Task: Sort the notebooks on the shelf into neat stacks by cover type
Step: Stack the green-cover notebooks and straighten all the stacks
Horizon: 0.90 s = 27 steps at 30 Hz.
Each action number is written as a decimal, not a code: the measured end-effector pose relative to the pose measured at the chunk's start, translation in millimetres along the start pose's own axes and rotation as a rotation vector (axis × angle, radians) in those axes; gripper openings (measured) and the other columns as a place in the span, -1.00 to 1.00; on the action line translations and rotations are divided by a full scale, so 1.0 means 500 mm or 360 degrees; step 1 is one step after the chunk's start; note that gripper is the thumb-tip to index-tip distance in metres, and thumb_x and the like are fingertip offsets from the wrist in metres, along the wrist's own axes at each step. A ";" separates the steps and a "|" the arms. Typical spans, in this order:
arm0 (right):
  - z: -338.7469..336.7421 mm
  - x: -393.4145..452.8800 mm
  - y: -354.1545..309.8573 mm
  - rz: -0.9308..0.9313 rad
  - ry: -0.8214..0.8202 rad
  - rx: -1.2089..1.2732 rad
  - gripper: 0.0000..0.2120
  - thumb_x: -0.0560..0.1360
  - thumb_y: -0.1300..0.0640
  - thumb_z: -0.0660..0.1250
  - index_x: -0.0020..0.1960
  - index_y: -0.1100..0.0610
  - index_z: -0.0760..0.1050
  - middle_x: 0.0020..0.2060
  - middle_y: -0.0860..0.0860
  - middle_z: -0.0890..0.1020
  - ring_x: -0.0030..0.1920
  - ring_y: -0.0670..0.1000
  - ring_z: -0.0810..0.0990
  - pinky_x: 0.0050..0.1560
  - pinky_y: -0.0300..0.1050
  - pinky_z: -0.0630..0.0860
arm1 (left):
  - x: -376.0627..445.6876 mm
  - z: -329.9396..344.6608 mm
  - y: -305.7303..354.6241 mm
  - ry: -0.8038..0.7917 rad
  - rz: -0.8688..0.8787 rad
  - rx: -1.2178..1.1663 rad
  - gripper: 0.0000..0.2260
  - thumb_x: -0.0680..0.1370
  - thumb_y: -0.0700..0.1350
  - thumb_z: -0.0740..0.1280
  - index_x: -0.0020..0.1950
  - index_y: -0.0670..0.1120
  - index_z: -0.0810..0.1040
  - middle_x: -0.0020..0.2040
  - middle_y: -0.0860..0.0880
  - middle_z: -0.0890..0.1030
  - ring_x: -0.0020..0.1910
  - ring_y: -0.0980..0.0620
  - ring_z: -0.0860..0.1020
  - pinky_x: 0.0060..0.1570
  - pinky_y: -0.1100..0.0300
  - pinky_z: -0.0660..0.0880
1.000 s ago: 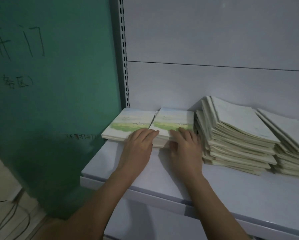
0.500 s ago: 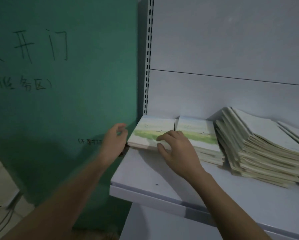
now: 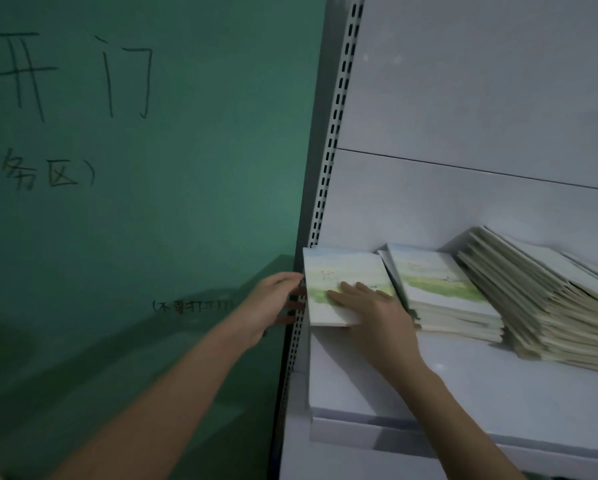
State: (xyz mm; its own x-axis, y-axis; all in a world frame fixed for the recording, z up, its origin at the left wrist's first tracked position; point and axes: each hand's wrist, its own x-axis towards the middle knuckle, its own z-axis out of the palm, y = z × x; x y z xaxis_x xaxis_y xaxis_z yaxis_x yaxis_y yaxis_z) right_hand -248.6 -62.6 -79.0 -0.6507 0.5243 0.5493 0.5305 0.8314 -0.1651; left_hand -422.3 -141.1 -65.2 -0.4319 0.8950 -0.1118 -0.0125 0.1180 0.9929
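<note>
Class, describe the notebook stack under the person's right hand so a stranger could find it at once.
Start at the white shelf beside the green wall. The leftmost stack lies by the perforated upright. It shares its meadow cover with the neighbouring stack, but it alone has the right hand flat on it.

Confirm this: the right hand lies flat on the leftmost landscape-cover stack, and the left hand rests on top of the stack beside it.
Not quite. The head view shows the left hand off the shelf, at the outer left edge of the leftmost stack by the upright. The right hand does lie flat on that stack.
</note>
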 end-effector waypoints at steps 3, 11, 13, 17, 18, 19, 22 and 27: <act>-0.021 0.007 0.000 0.0085 -0.0252 0.0048 -0.44 0.51 0.19 0.36 0.42 -0.21 0.36 0.44 -0.17 0.36 0.46 -0.07 0.31 0.43 -0.20 0.17 | 0.015 -0.015 0.003 -0.0072 -0.0029 -0.0013 -0.80 0.66 -0.01 0.21 0.18 -0.02 0.57 0.04 0.06 0.63 0.05 0.04 0.60 0.06 0.06 0.56; -0.009 0.098 -0.146 -0.0241 0.0229 0.0014 -0.56 0.39 0.17 0.48 0.26 0.02 0.58 0.14 0.01 0.67 0.01 0.07 0.68 -0.14 -0.01 0.65 | 0.044 -0.085 0.084 -0.0274 -0.0225 -0.0699 -0.68 0.58 -0.01 0.31 0.21 -0.19 0.57 -0.02 -0.19 0.67 -0.12 -0.10 0.64 -0.20 0.06 0.60; 0.008 0.109 -0.164 -0.0372 0.0031 0.0035 -0.50 0.44 0.05 0.46 0.36 0.01 0.50 0.28 0.02 0.58 0.21 0.08 0.59 0.12 0.05 0.58 | 0.037 -0.119 0.081 -0.0330 -0.0261 -0.0675 -0.72 0.58 -0.13 0.30 0.23 -0.23 0.54 -0.06 -0.19 0.68 -0.16 -0.11 0.66 -0.17 0.04 0.62; -0.002 0.095 -0.148 -0.0137 -0.0582 0.0118 -0.24 0.42 -0.39 0.26 0.53 -0.16 0.17 0.54 -0.16 0.17 0.52 -0.07 0.16 0.52 0.07 0.14 | 0.022 -0.188 0.042 -0.0213 -0.0269 -0.0465 -0.73 0.56 -0.30 0.27 0.23 -0.09 0.50 -0.01 -0.18 0.68 -0.14 -0.18 0.67 -0.28 -0.01 0.61; -0.009 0.088 -0.131 -0.0050 -0.0626 0.0047 -0.18 0.39 -0.46 0.21 0.55 -0.18 0.10 0.55 -0.18 0.10 0.54 -0.08 0.09 0.53 0.09 0.09 | 0.016 -0.200 0.033 -0.0188 -0.0250 -0.0451 -0.71 0.56 -0.34 0.26 0.20 -0.05 0.49 0.00 -0.17 0.67 -0.15 -0.17 0.68 -0.29 -0.02 0.61; -0.014 0.079 -0.108 0.0049 -0.0675 -0.0026 -0.13 0.37 -0.50 0.17 0.56 -0.18 0.02 0.56 -0.18 0.05 0.55 -0.08 0.03 0.54 0.11 0.04 | 0.010 -0.207 0.026 -0.0183 -0.0234 -0.0467 -0.70 0.56 -0.37 0.25 0.17 -0.02 0.50 0.01 -0.16 0.68 -0.16 -0.16 0.68 -0.28 -0.02 0.61; -0.016 0.054 -0.038 0.0261 -0.0826 -0.0201 -0.10 0.40 -0.49 0.16 0.58 -0.16 -0.12 0.57 -0.15 -0.09 0.57 -0.02 -0.12 0.55 0.09 -0.08 | -0.006 -0.209 0.018 -0.0132 -0.0206 -0.0507 -0.69 0.56 -0.40 0.24 0.11 0.00 0.51 -0.01 -0.12 0.68 -0.22 -0.12 0.69 -0.32 -0.01 0.61; -0.018 0.047 0.003 0.0191 -0.0705 -0.0172 -0.42 0.63 -0.12 0.13 0.57 -0.15 -0.02 0.56 -0.14 0.03 0.57 -0.01 0.01 0.53 -0.02 0.03 | -0.017 -0.175 0.032 -0.0075 -0.0149 -0.0546 -0.68 0.55 -0.41 0.24 0.17 -0.04 0.50 0.02 -0.12 0.67 -0.17 -0.14 0.68 -0.29 -0.05 0.63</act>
State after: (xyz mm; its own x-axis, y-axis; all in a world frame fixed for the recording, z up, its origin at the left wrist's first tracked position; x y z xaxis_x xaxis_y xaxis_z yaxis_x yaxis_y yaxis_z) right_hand -258.4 -50.6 -59.0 -0.7380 0.6631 0.1255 0.6544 0.7485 -0.1072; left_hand -497.8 -184.5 -44.8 -0.3726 0.9070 -0.1965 -0.3557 0.0560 0.9329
